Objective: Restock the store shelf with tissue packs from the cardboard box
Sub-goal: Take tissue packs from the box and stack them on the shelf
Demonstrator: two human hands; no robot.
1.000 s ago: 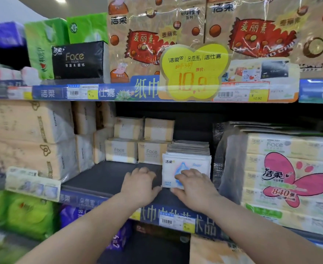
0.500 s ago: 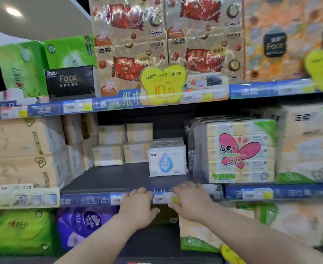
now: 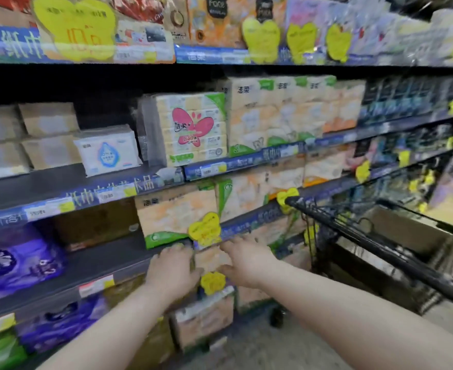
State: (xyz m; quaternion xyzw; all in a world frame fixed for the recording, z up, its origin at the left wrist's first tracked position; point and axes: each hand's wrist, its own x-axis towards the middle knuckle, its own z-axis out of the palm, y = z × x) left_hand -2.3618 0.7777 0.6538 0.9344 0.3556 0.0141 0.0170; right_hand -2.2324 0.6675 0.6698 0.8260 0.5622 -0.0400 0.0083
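1 head-worn wide-angle view. It is facing the shelf [image 3: 33,188] at a slant, looking forward and down, with the shelf run receding to the right. The camera is sitting close: both forearms are entering from the bottom edge, left hand [image 3: 170,265] and right hand [image 3: 242,263] landing near centre. The cart [image 3: 380,244] is showing at right. Whole frame is blurring.

My bare forearms reach forward, side by side and angled slightly right. My left hand [image 3: 171,271] is palm down and empty, its fingers loosely bent. My right hand [image 3: 246,263] is flat and empty, its fingers stretched ahead.
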